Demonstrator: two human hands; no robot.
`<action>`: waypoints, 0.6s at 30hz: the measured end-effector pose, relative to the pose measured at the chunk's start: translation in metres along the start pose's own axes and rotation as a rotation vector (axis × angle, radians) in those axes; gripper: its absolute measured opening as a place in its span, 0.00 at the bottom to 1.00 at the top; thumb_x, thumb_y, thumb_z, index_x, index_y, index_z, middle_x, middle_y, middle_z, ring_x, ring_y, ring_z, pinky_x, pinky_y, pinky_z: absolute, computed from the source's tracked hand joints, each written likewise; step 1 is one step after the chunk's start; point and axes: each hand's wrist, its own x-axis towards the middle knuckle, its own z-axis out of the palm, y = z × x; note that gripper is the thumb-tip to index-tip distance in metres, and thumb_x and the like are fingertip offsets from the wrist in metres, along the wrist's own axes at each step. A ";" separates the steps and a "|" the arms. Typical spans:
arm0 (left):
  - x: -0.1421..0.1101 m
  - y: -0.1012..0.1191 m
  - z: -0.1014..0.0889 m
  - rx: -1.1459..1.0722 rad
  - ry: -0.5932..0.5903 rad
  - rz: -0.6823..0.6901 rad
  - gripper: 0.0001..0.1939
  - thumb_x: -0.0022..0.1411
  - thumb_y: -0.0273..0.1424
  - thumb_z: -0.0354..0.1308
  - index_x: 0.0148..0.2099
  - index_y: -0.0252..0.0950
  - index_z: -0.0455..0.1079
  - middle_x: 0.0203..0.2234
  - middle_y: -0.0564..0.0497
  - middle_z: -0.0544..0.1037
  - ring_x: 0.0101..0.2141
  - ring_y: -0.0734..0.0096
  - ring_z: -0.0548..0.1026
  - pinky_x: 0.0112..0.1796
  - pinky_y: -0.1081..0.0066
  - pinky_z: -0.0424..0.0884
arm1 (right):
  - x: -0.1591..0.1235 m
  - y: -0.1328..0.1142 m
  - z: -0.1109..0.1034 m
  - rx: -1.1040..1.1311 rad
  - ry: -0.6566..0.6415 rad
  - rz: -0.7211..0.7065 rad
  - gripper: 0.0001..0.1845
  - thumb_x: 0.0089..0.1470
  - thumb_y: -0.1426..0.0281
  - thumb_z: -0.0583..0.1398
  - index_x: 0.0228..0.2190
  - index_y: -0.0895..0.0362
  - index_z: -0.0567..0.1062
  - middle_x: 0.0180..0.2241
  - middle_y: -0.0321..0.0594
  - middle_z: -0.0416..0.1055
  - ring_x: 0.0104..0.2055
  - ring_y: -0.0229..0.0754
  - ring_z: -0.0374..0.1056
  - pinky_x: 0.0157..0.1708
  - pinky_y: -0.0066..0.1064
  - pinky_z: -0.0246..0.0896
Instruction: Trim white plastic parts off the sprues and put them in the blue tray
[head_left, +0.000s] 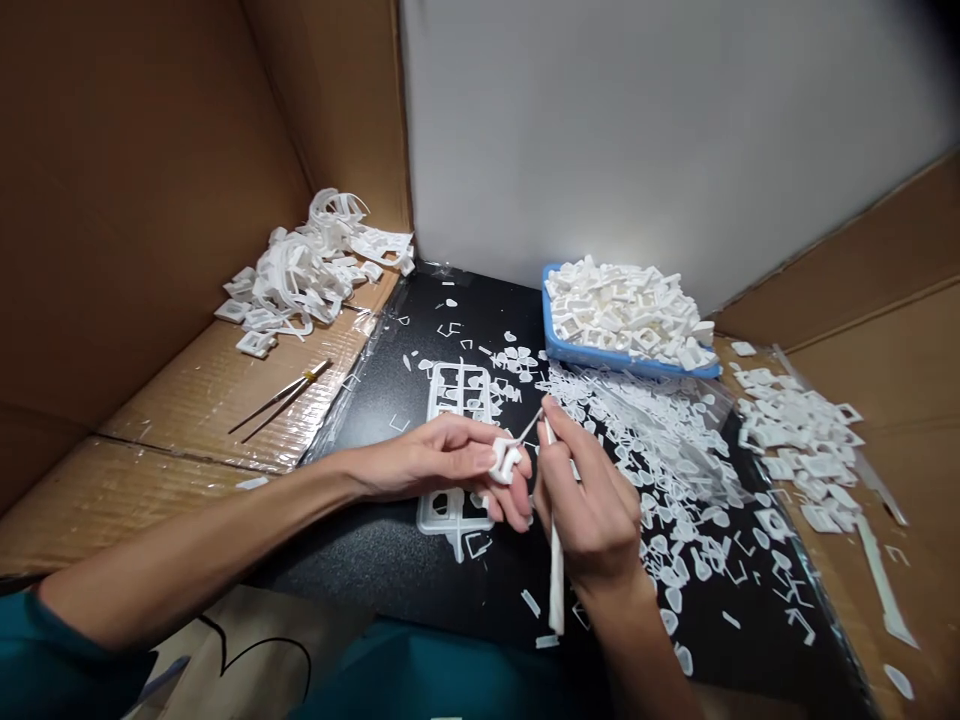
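Closed around a small white plastic part [506, 462] with a square opening, my left hand [457, 455] is over a white plastic frame [424, 515] with several compartments. My right hand [592, 490] grips a slim tool with a white handle [556, 580], which hangs below the fist. From the right fingertips a thin pointed tip [529, 428] reaches toward the top edge of the part. Whether the tip touches the part I cannot tell. My left palm and some of the frame are hidden behind the fingers.
A blue tray [630, 360] heaped with white parts stands at the back. Small white scraps [667, 520] cover the black table's right side. More parts lie on cardboard at the right [802, 430]. Tweezers [285, 398] and a pile of white strips [307, 265] lie left, beside cardboard walls.
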 end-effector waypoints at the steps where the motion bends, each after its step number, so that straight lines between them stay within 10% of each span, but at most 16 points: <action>1: -0.001 0.001 0.000 -0.051 -0.002 -0.001 0.19 0.72 0.44 0.64 0.51 0.31 0.78 0.41 0.38 0.85 0.41 0.55 0.85 0.43 0.63 0.78 | 0.003 0.001 0.001 0.007 0.012 -0.004 0.11 0.68 0.78 0.61 0.32 0.55 0.75 0.57 0.56 0.79 0.52 0.51 0.82 0.44 0.37 0.81; 7: -0.005 0.003 0.007 -0.066 -0.109 -0.183 0.19 0.72 0.44 0.62 0.55 0.36 0.80 0.38 0.40 0.85 0.39 0.53 0.84 0.42 0.59 0.78 | 0.015 0.023 0.004 -0.037 0.050 0.172 0.10 0.67 0.82 0.59 0.40 0.59 0.78 0.49 0.54 0.83 0.45 0.48 0.83 0.40 0.34 0.76; 14: -0.001 -0.004 0.005 -0.130 0.020 -0.086 0.23 0.74 0.42 0.62 0.66 0.38 0.75 0.57 0.37 0.81 0.49 0.56 0.83 0.51 0.63 0.74 | 0.000 0.034 -0.018 0.207 -0.310 0.523 0.12 0.74 0.67 0.58 0.35 0.53 0.74 0.27 0.34 0.76 0.23 0.37 0.69 0.26 0.31 0.56; 18: 0.002 -0.008 0.000 -0.147 0.049 -0.015 0.22 0.75 0.38 0.63 0.66 0.36 0.74 0.61 0.33 0.78 0.54 0.54 0.83 0.57 0.60 0.72 | -0.014 0.027 -0.025 0.233 -0.307 0.595 0.14 0.72 0.60 0.61 0.33 0.52 0.76 0.22 0.31 0.74 0.18 0.36 0.66 0.24 0.31 0.52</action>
